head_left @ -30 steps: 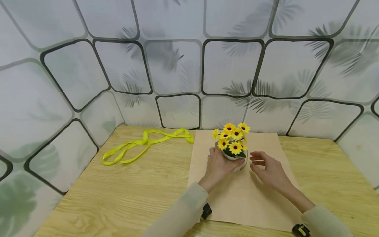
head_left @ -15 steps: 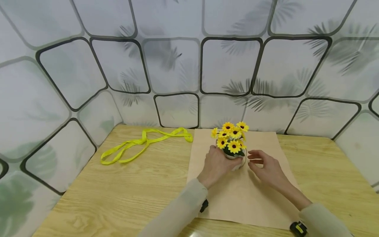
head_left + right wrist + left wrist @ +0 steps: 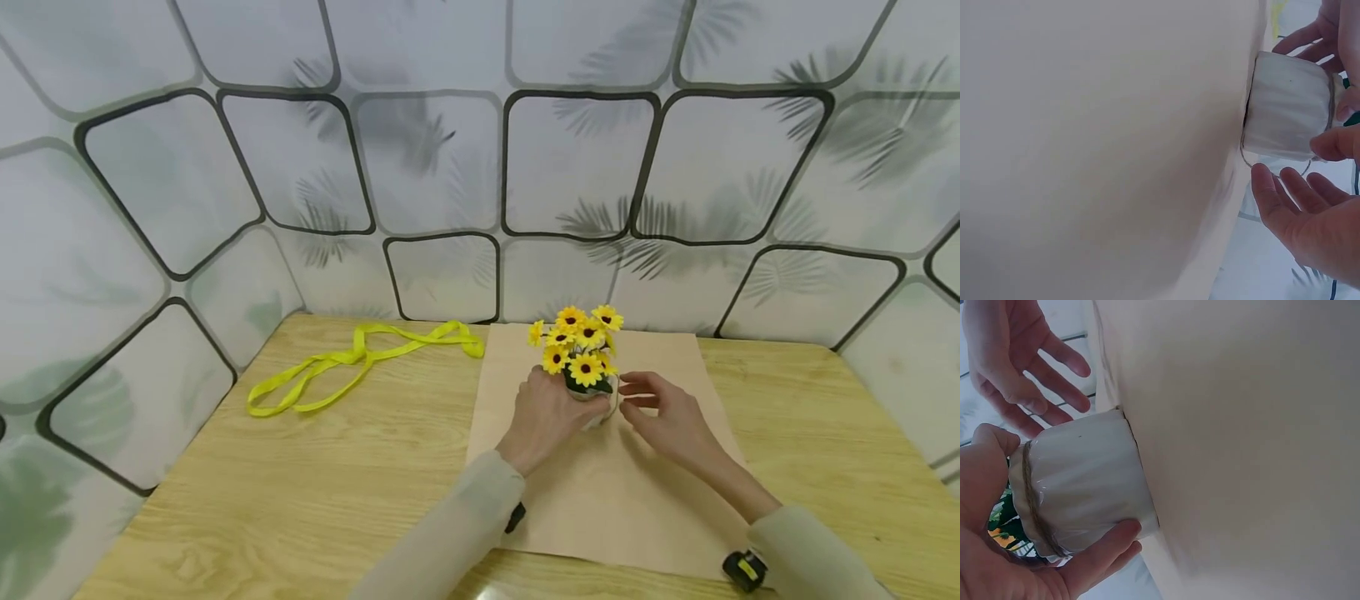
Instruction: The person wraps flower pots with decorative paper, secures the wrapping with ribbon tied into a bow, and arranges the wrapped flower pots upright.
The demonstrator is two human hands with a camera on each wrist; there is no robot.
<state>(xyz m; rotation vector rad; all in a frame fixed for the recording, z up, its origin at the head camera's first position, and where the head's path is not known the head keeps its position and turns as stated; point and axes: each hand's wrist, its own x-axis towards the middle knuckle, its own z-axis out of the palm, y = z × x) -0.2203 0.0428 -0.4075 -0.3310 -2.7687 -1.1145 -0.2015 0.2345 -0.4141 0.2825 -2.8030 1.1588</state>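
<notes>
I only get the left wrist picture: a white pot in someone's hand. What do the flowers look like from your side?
Observer: The head view shows yellow flowers with dark centres above the pot.

Visitor: Is anything else lying around?

Observer: A yellow ribbon lies on the table, left of the pot.

Visitor: And what's near that other hand?

Observer: The right wrist view shows a thin loop beside the pot, close to the right hand.

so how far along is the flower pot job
Done: the brown paper lies spread on the table, with the flower pot on it. In hand: the left hand grips the pot, the right hand beside it. Remaining, perhaps: wrapping and tying, as the paper lies flat and the yellow ribbon loose.
</notes>
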